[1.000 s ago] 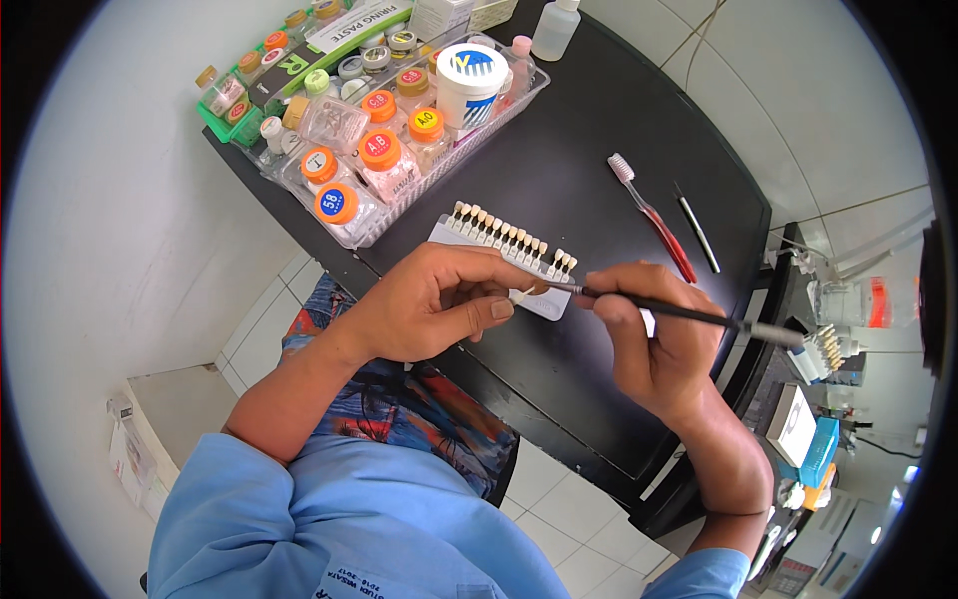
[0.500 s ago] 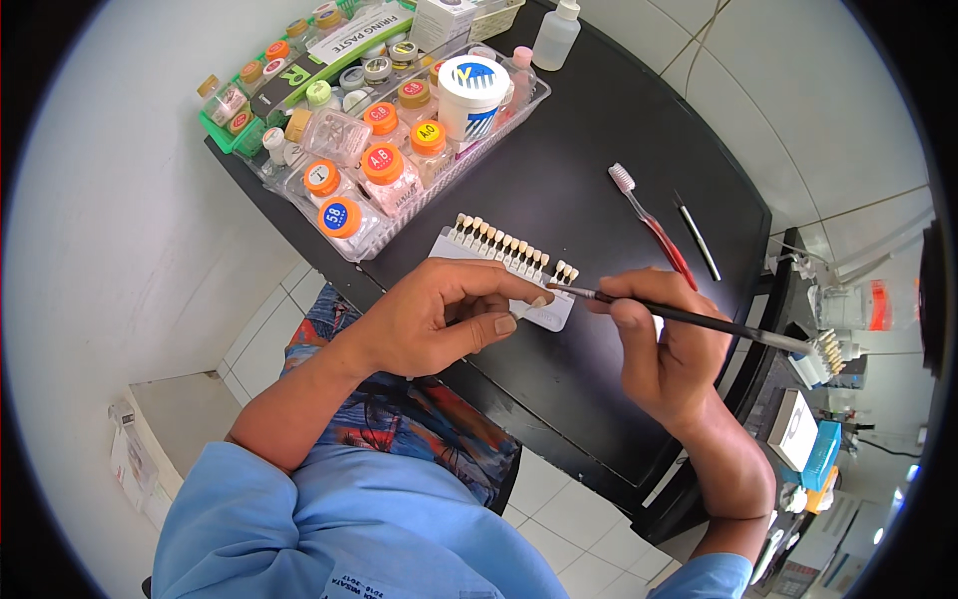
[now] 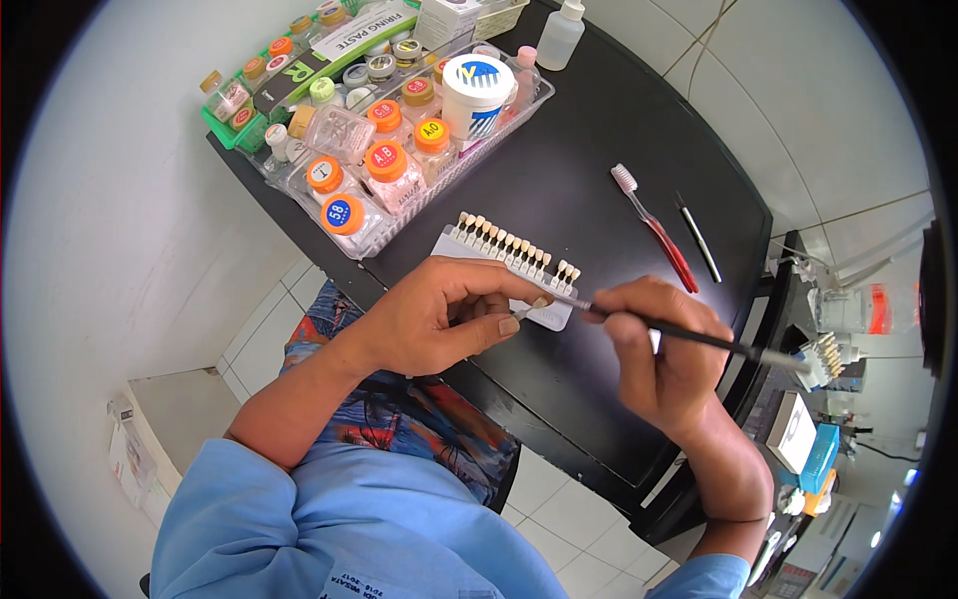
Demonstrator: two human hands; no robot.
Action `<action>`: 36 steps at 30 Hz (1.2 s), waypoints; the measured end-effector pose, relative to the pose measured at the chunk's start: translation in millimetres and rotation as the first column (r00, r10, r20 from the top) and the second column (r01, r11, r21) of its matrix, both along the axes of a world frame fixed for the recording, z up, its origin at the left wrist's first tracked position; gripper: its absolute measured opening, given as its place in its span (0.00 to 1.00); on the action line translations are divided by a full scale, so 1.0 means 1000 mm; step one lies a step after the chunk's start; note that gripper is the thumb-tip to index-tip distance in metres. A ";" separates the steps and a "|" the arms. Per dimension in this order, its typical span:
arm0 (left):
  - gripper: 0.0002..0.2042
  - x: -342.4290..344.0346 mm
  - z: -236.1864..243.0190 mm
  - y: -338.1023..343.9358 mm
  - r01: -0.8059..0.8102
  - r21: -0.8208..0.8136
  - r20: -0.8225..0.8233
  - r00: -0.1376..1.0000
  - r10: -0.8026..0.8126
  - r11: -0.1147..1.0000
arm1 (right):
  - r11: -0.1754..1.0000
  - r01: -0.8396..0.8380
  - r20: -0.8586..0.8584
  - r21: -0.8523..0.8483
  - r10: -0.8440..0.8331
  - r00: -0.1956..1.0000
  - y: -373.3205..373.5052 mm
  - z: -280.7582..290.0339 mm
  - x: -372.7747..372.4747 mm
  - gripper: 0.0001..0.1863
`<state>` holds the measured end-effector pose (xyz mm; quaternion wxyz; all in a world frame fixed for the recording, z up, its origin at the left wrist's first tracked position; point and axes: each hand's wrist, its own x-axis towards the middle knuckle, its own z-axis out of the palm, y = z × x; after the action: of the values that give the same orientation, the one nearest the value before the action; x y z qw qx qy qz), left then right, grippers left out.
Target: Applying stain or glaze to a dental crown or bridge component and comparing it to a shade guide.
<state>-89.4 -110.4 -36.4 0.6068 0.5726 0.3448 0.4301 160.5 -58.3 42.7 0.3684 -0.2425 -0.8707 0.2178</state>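
My left hand point(image 3: 434, 314) is closed, with thumb and index finger pinching a small tooth-coloured shade tab point(image 3: 540, 302) whose pale stem shows between the fingertips. A fine brush point(image 3: 689, 331) with a dark handle and a silver ferrule lies in the grip of my right hand point(image 3: 664, 349). Its tip points left and comes close to the tab; whether they touch I cannot tell. Under and behind my left hand lies a grey shade guide point(image 3: 552, 316). Tooth-shaped tabs stand along it in a row, with a gap near the right end.
Beyond my hands, a red-handled toothbrush point(image 3: 659, 235) and a slim pointed tool point(image 3: 699, 238) lie on the black table point(image 3: 559, 160). A clear plastic tray point(image 3: 374, 245) of powder jars stands at the far left. Behind it are a green basket point(image 3: 222, 132) and a squeeze bottle point(image 3: 561, 38).
My right hand has shifted slightly and tilted the brush, its handle end now a little lower. My left hand stays almost in place, still holding the tab.
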 end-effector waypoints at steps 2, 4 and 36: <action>0.16 0.001 -0.003 0.000 0.005 -0.011 0.016 1.000 -0.005 1.000 | 1.000 0.019 0.032 -0.004 -0.018 0.999 0.000 -0.001 -0.001 0.07; 0.17 0.000 -0.004 0.000 -0.001 -0.003 -0.007 1.000 0.001 1.000 | 0.998 0.065 0.097 -0.008 -0.064 0.993 -0.001 -0.001 -0.002 0.08; 0.15 0.000 0.002 -0.001 0.027 -0.028 -0.035 0.999 -0.028 0.999 | 0.998 0.037 0.135 0.043 -0.043 0.990 -0.003 0.003 -0.001 0.06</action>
<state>-89.9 -111.3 -34.7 0.6143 0.5763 0.3537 0.4067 159.6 -60.9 45.8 0.3174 -0.2667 -0.8929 0.1757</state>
